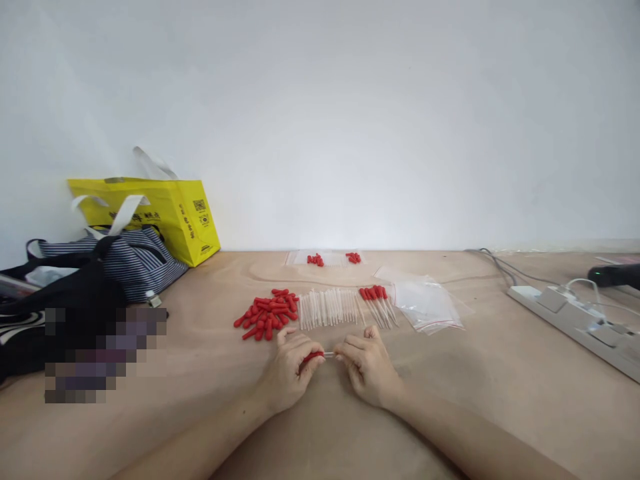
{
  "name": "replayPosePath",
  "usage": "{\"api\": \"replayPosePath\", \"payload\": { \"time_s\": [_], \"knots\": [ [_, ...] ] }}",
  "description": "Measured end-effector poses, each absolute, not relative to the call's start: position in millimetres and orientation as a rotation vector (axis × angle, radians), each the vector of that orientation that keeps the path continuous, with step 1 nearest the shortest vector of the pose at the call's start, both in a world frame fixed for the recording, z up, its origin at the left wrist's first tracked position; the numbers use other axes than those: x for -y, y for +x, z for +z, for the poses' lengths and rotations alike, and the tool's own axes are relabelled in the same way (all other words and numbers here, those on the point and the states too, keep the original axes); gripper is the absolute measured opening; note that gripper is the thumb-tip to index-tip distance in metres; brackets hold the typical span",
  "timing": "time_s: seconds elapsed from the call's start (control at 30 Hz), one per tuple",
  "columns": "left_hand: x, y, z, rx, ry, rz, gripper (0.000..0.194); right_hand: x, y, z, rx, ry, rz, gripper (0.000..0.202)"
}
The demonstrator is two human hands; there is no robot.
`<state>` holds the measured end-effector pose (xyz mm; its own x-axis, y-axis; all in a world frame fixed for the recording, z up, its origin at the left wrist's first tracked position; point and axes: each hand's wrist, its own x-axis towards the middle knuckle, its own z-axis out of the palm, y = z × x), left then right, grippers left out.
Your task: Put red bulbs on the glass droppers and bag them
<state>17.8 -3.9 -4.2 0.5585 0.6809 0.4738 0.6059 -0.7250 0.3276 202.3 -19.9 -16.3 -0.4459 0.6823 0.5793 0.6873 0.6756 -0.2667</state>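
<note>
Head view: in left hand (294,367), fingers and thumb pinched round a red dropper bulb (313,357); in right hand (369,368), fingertips pinched on a clear slender tube (329,355), seated in the bulb or merely touching, cannot tell which. Just beyond the grip, loose clear tubes (329,309); beyond and left, piled red bulbs (271,313); beyond and right, bulb-topped tubes (376,303). Likely risk: tube snapping from crooked pressure, or bulb slipping from too light a pinch

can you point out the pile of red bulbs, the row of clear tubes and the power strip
Pile of red bulbs (270,312): head view, middle of the heap.
Row of clear tubes (329,308): head view, middle of the row.
Power strip (575,325): head view, its white casing.
</note>
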Motion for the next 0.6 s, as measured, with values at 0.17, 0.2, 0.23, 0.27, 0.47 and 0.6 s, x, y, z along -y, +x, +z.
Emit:
{"api": "replayPosePath", "payload": {
  "time_s": [0.17,0.2,0.23,0.27,0.47,0.6],
  "knots": [
    [3.6,17.3,-3.3,-1.073,2.666,0.88,0.019,20.6,200.2,-17.1,2.214,-1.03,0.033,0.022],
    [3.8,17.5,-3.0,-1.068,2.665,0.876,0.019,20.6,200.0,-17.3,2.215,-1.026,0.038,0.022],
    [3.9,17.9,-2.7,-1.065,2.664,0.871,0.019,20.5,200.0,-17.5,2.217,-1.022,0.043,0.022],
    [3.9,18.2,-2.3,-1.061,2.662,0.863,0.019,20.3,200.3,-17.6,2.22,-1.021,0.047,0.022],
    [-0.2,18.7,1.4,-1.064,2.604,0.831,0.018,18.1,204.8,-14.1,2.246,-1.039,0.046,0.023],
    [-5.6,13.9,1.7,-1.113,2.649,0.805,0.017,18.0,207.9,-10.8,2.289,-1.084,-0.068,0.02]
  ]
}}
